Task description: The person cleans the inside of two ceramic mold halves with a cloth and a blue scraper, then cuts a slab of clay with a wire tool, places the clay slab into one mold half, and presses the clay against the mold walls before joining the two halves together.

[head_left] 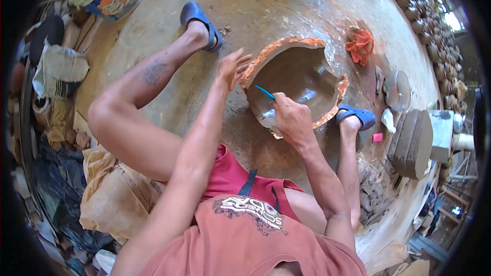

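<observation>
A large clay vessel (pixel 296 71) with a jagged, orange-brown rim rests on the floor between my feet. Its inside is lined with dark, shiny wet clay, and the rim dips at the far right. My right hand (pixel 292 117) is closed around a slim blue, slightly curved tool (pixel 264 92), held over the vessel's near left part. The tool's tip points up and left, toward the rim; whether it touches the clay I cannot tell. Beside the vessel's left rim, my left hand (pixel 234 68) has its fingers stretched out and holds nothing. It is slightly blurred.
To the vessel's right lie a crumpled orange cloth (pixel 360 46), a round translucent disc (pixel 398 91), a pink block (pixel 377 137) and thick grey clay slabs (pixel 410 143). A bucket (pixel 115 0) stands at the far left. Many rounded pots (pixel 434 51) line the right side.
</observation>
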The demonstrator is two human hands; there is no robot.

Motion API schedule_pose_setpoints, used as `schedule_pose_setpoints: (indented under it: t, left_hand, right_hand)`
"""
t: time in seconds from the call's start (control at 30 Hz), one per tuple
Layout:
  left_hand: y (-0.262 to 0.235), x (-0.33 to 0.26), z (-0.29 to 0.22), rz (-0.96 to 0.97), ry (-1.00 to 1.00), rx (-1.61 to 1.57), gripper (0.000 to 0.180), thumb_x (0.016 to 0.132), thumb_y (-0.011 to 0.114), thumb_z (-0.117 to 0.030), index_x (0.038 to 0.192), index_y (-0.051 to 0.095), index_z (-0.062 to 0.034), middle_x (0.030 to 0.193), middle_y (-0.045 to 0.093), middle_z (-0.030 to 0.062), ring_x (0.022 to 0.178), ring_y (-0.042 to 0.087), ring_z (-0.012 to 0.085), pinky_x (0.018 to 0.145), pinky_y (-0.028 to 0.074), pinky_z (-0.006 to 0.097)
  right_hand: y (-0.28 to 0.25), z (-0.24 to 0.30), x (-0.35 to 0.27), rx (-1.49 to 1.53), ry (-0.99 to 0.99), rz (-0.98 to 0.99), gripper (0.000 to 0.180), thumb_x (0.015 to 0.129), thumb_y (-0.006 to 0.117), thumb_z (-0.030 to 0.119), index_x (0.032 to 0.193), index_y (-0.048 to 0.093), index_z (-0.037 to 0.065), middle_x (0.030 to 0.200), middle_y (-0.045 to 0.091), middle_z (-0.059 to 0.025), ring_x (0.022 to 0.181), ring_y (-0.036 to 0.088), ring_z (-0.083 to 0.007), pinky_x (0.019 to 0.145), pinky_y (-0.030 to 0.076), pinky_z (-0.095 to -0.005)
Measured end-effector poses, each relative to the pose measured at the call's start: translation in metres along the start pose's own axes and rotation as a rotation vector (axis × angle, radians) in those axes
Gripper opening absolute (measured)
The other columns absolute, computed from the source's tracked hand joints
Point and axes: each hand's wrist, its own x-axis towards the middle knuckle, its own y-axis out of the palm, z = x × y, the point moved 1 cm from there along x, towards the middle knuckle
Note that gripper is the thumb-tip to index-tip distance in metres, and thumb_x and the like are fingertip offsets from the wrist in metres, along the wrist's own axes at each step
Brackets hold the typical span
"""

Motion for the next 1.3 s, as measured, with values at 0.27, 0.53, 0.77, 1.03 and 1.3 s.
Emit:
schedule_pose_setpoints:
  t: [0.27,0.53,0.77,1.03,1.3]
  left_hand:
    - [-0.007,-0.101,0.135,-0.412,-0.342,-0.225,0.031,0.094,0.054,-0.026,0.116,0.061,-0.0059,0.100,0.064,0.0086,0.077,0.062,0.0216,0.063,0.058,0.038]
    - [0.013,-0.122,0.140,-0.271,-0.307,-0.110,0.019,0.096,0.054,-0.005,0.114,0.060,-0.0010,0.096,0.069,0.0121,0.079,0.071,0.0224,0.060,0.062,0.033]
    - [0.008,-0.125,0.140,-0.303,-0.379,-0.201,0.022,0.098,0.057,-0.004,0.119,0.058,-0.0010,0.105,0.069,0.0119,0.090,0.071,0.0226,0.066,0.065,0.035]
    - [0.012,-0.130,0.133,-0.265,-0.371,-0.286,0.021,0.099,0.055,0.000,0.120,0.053,0.0039,0.110,0.067,0.0142,0.097,0.071,0.0251,0.079,0.066,0.035]
    - [-0.004,-0.123,0.157,-0.383,-0.425,-0.259,0.007,0.093,0.064,-0.006,0.094,0.065,0.0006,0.088,0.067,0.0105,0.066,0.067,0.0184,0.056,0.062,0.030]
  right_hand:
    - [0.058,0.010,0.036,-0.403,-0.230,0.277,0.007,0.094,0.057,0.010,0.096,0.055,0.004,0.079,0.069,-0.0172,0.070,0.072,-0.0387,0.061,0.058,-0.0481]
    - [0.086,0.012,0.041,-0.449,-0.145,0.490,0.011,0.089,0.058,0.010,0.096,0.056,0.001,0.086,0.072,-0.0221,0.079,0.073,-0.0442,0.069,0.058,-0.0539]
    - [0.081,0.030,0.054,-0.517,-0.042,0.722,0.020,0.085,0.064,0.014,0.097,0.072,0.001,0.096,0.074,-0.0258,0.090,0.074,-0.0440,0.079,0.060,-0.0522]
    - [0.072,0.045,0.073,-0.668,0.120,1.117,0.031,0.087,0.064,0.021,0.112,0.078,0.008,0.121,0.073,-0.0183,0.113,0.071,-0.0367,0.093,0.059,-0.0463]
    - [0.046,0.050,0.075,-0.702,0.187,1.293,0.036,0.084,0.064,0.022,0.113,0.078,0.007,0.121,0.073,-0.0189,0.112,0.071,-0.0374,0.094,0.058,-0.0458]
